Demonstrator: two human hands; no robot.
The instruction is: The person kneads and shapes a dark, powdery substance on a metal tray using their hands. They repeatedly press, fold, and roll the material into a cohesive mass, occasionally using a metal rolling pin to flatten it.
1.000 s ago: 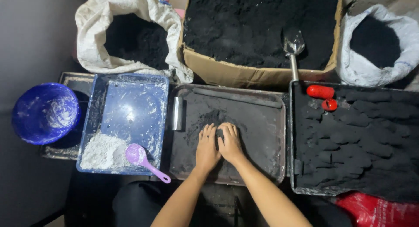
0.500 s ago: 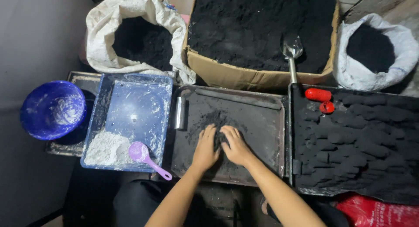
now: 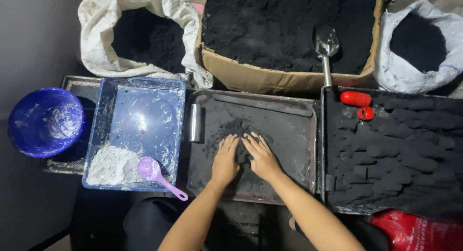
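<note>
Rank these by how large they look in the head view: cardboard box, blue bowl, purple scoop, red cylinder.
1. cardboard box
2. blue bowl
3. purple scoop
4. red cylinder, though close to the scoop in size.

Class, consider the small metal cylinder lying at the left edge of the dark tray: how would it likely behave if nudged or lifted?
The metal cylinder is round and lies on its side, so a sideways nudge would probably roll it across the dark tray. It looks rigid and smooth, so likely stiff and somewhat slippery, more so with black powder nearby.
</note>
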